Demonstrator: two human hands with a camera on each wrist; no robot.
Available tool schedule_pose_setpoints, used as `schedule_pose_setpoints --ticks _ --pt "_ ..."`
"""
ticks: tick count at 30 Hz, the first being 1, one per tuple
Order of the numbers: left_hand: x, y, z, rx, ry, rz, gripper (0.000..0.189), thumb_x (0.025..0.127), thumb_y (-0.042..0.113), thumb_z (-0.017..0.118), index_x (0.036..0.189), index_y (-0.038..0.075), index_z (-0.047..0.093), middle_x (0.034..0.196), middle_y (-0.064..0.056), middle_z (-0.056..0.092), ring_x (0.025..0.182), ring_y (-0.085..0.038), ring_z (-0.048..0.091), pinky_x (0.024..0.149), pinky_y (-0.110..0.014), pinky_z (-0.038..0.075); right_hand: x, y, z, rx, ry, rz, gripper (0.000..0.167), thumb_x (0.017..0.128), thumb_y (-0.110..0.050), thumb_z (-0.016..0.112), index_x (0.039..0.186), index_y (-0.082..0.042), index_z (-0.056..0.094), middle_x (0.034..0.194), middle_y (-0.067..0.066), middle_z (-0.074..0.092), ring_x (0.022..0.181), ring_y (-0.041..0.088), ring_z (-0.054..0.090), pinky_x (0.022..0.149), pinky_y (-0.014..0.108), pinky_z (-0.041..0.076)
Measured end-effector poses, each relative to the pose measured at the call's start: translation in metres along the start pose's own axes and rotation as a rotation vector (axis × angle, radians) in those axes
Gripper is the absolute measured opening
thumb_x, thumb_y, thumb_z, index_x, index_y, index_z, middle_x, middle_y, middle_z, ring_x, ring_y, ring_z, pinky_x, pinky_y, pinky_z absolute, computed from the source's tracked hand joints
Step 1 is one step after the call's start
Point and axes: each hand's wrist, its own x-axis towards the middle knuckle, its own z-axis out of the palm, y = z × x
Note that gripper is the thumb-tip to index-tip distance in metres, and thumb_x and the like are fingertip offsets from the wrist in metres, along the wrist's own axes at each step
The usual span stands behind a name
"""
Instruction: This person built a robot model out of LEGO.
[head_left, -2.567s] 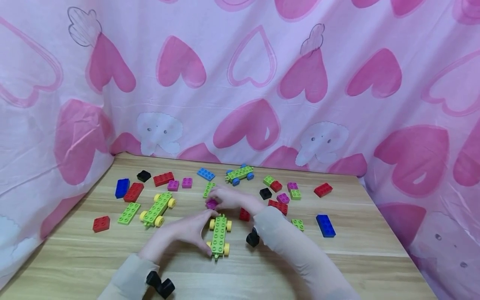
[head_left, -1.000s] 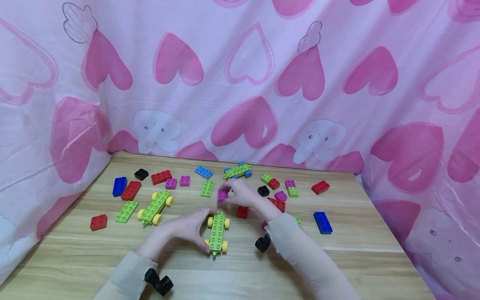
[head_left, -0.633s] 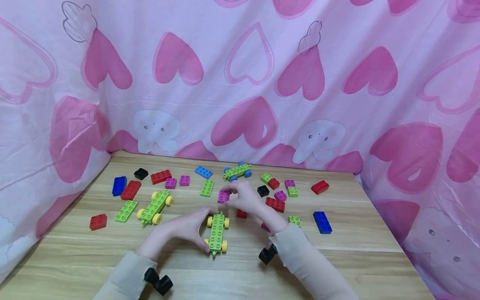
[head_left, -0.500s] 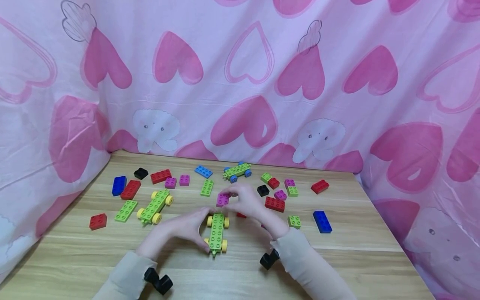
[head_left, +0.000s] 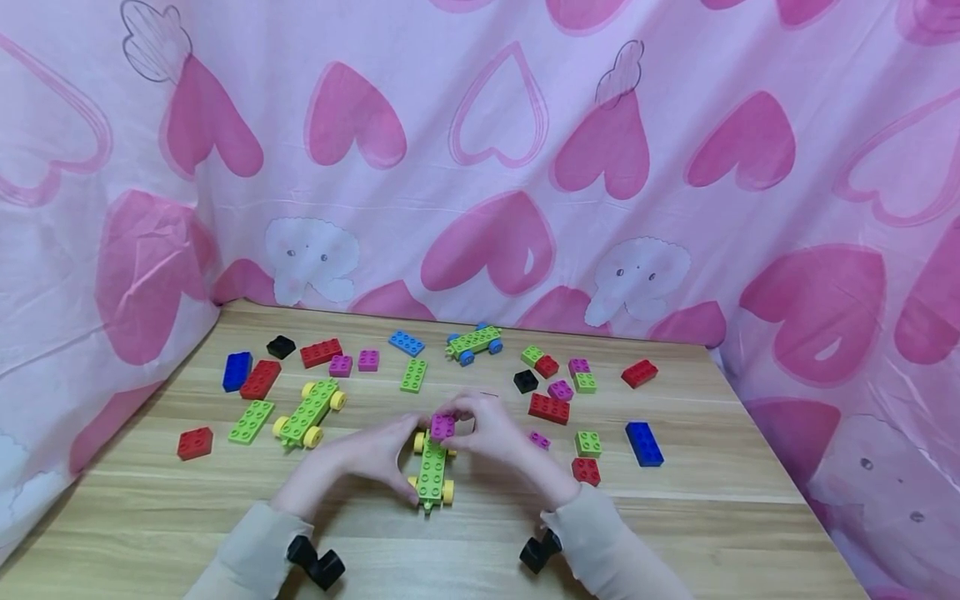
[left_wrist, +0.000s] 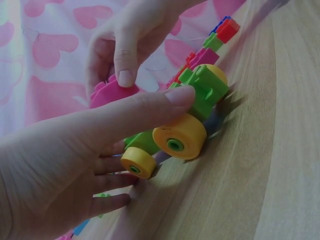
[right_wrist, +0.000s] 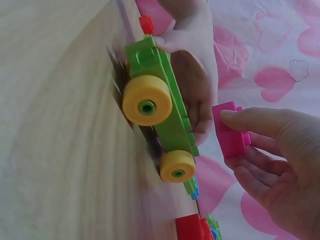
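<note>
On the near half of the wooden table [head_left: 465, 554], a green wheeled base [head_left: 431, 482] is standing on its yellow wheels [right_wrist: 147, 101]; the left hand [head_left: 375, 454] is curling round its side, thumb at the near end and fingers towards the far one, probably to stop it rolling; above the far end, the right hand [head_left: 491, 429] is pinching a magenta brick [head_left: 442, 427] by its sides, studs up, seemingly so its underside is staying free to face the base; a gap is showing between them; a loose red brick [head_left: 586, 472] is lying well apart, outside the hands' way.
</note>
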Motion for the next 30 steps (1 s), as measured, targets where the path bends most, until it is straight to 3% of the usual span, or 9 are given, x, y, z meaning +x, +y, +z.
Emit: schedule_pose_setpoints --ticks 10,30 --pt "0.0 0.001 0.0 -0.01 -0.003 -0.02 0.107 0.06 0.047 0.089 0.141 0.0 0.037 0.144 -0.016 0.046 0.136 -0.033 0.044 0.114 -0.051 0.034 -0.004 0.0 0.009 0.04 -0.016 0.093 0.04 0.077 -0.018 0.082 0.114 -0.011 0.069 0.109 0.001 0.069 0.102 0.015 0.063 0.093 0.028 0.051" --pt "-0.001 0.001 -0.001 -0.025 -0.017 -0.039 0.107 0.061 0.047 0.089 0.142 0.003 0.037 0.144 -0.013 0.046 0.136 -0.03 0.044 0.114 -0.049 0.035 -0.005 -0.001 0.015 0.011 -0.052 0.074 0.037 0.079 -0.016 0.081 0.113 -0.01 0.07 0.114 0.004 0.07 0.107 0.016 0.063 0.092 0.023 0.052"
